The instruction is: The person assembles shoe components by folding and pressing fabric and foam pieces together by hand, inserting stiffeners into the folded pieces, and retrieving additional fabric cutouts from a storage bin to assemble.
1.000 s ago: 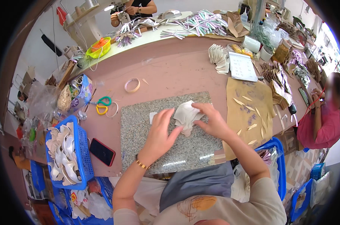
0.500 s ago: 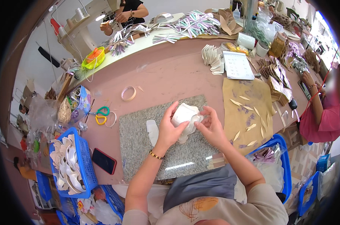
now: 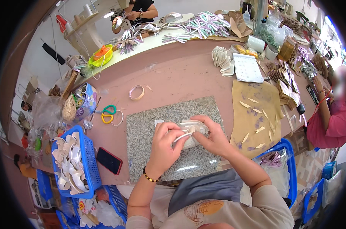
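Observation:
A bundle of white, curved flat pieces (image 3: pixel 191 142), like cut leather parts, is held in both hands just over a speckled grey stone slab (image 3: pixel 142 149). My left hand (image 3: pixel 166 142) is closed, thumb and fingers pinching the raised edge of one piece. From the other side my right hand (image 3: pixel 213 138) grips the bundle, its thumb on the pieces and its fingers behind them. Fingers cover much of the bundle. Beyond my left hand the tip of another white piece (image 3: pixel 158 121) shows on the slab; the rest is hidden.
Left of the slab are scissors (image 3: pixel 108 114), a phone (image 3: pixel 109 160) and a blue basket (image 3: pixel 89 164) of white pieces. A tape roll (image 3: pixel 136 92) lies behind. At right, brown paper (image 3: pixel 239 114) carries leaf-shaped pieces beside a notepad (image 3: pixel 248 68). Two other people work nearby.
My left hand has moved slightly left and now pinches a piece's edge. The bundle has been tilted, turning edges into view. The whole view has shifted a little.

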Demonstrator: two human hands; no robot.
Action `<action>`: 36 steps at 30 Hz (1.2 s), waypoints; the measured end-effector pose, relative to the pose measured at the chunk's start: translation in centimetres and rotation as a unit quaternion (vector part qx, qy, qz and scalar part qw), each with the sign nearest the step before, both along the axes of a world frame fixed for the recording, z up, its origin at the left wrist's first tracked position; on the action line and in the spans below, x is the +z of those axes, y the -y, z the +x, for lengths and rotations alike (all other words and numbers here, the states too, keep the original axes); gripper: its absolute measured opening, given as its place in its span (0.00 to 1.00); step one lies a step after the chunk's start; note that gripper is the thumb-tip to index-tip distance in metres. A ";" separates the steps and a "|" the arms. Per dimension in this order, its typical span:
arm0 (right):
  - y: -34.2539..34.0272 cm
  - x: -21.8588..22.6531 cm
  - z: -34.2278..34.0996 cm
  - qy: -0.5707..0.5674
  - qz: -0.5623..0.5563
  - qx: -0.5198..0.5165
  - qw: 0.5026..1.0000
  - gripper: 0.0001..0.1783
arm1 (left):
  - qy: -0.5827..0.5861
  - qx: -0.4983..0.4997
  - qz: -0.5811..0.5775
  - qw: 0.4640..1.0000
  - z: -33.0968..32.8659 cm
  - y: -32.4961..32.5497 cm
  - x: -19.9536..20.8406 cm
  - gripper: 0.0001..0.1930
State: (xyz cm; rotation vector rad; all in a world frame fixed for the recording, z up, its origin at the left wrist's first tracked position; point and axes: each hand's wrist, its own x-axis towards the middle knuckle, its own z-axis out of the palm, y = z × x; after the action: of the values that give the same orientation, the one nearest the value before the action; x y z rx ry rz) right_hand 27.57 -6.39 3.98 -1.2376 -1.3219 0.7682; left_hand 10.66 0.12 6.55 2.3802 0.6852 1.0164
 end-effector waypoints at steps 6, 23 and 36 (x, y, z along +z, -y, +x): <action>-2.6 -1.5 1.5 -0.280 -0.073 -0.057 0.956 0.21 | 0.038 -0.083 0.153 0.984 -1.4 3.9 -0.8 0.14; -3.2 -2.3 0.2 -0.308 -0.104 -0.042 0.945 0.30 | 0.143 -0.008 0.077 0.987 -3.6 8.7 -5.5 0.15; -2.9 -0.8 1.0 -0.352 -0.103 0.016 0.930 0.31 | 0.273 0.011 -0.136 0.952 -3.3 8.0 -6.7 0.16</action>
State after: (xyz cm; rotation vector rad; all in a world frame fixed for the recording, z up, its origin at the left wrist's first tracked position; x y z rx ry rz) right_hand 28.55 -3.47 3.21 -0.9555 -0.6802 1.2549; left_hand 7.40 -7.84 -0.14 1.7425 0.5915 1.4075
